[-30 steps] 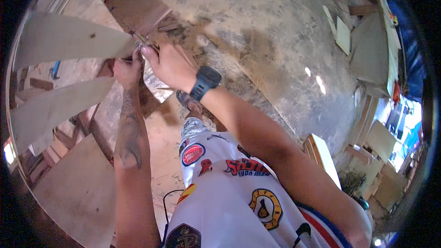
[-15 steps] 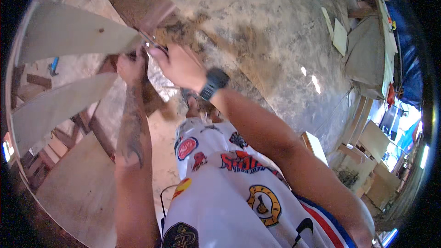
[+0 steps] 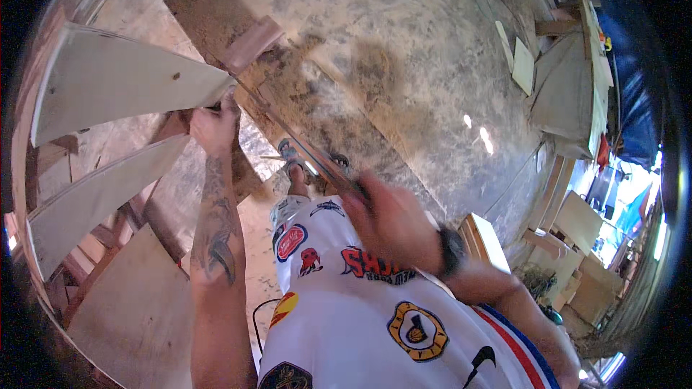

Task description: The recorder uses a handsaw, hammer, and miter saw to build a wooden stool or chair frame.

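Long thin blade [image 3: 292, 135] is extending forward and leftward from your right grip [image 3: 396, 225], which is clenching its near end; your left grip [image 3: 215, 128] is grasping the pale board [image 3: 130, 78].

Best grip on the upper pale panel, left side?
Probably the upper pale panel's narrow right tip, coming from the person's side, where the left hand is: it tapers there, suiting a pinch, while the opposite end flares wide.
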